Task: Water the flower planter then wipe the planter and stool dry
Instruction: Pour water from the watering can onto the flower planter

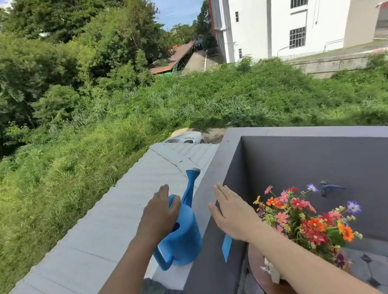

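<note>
One flower planter (pixel 307 225) stands lower right on a brown stool (pixel 265 285), its pot mostly hidden behind the right forearm. At centre, the left hand (pixel 160 214) is spread flat over the blue watering can (pixel 182 242). The right hand (pixel 234 214) is flat too and holds nothing. Whether either touches anything is unclear.

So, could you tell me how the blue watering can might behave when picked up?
The watering can looks like rigid plastic, so probably stiff and light if empty; its fill level isn't visible. The long spout may tip it forward when full. It stands on a narrow ledge, so push gently.
</note>
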Demonstrator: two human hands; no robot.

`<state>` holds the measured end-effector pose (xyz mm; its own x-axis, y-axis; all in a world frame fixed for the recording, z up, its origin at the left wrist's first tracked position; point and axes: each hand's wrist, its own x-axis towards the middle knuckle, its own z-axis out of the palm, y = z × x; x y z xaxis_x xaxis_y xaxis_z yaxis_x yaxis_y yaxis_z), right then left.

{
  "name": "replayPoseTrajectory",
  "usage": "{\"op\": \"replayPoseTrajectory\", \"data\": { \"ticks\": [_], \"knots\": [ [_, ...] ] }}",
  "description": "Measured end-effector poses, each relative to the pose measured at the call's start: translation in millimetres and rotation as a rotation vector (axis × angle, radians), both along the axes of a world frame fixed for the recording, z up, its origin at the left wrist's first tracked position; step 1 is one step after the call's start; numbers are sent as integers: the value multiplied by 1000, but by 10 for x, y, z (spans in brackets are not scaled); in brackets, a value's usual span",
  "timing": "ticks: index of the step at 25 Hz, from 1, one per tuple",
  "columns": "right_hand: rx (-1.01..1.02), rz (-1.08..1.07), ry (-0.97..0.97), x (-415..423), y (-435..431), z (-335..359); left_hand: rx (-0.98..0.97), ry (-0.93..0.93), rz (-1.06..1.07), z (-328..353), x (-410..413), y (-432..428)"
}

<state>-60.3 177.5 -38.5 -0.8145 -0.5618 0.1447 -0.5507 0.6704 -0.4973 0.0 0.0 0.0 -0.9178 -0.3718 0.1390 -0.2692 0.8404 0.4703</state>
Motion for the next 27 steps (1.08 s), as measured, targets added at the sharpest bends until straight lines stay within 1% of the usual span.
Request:
{"op": "replayPoseTrajectory", "data": {
  "ticks": [1, 4, 6, 8, 12, 16, 18, 21, 24, 27],
  "knots": [
    [-3, 9, -62, 20, -99, -91, 18, -21, 54, -52, 68, -28],
    [-48, 18, -226, 84, -422, -487, 97, 62, 125, -417, 210, -157],
    [-124, -4, -288, 162, -602, -701, 178, 117, 163, -562, 287, -139],
    [-217, -46, -325, 198, -765, -869, 204, 171, 202, -666, 319, -123],
    [-369, -166, -333, 371, -956, -1082, 252, 267, 245, -799, 407, -107],
    [-528, -268, -337, 484, -1093, -1208, 353, 373, 358, -872, 443, -38],
    [-572, -294, -334, 522, -1104, -1243, 390, 404, 396, -899, 448, 4],
    [-590, -270, -360, 549, -1062, -1221, 475, 430, 427, -884, 469, 28],
    [-629, -261, -321, 534, -1017, -1054, 498, 465, 363, -692, 434, -4],
    [-714, -252, -240, 513, -958, -798, 450, 427, 224, -306, 330, -83]
  ]
}}
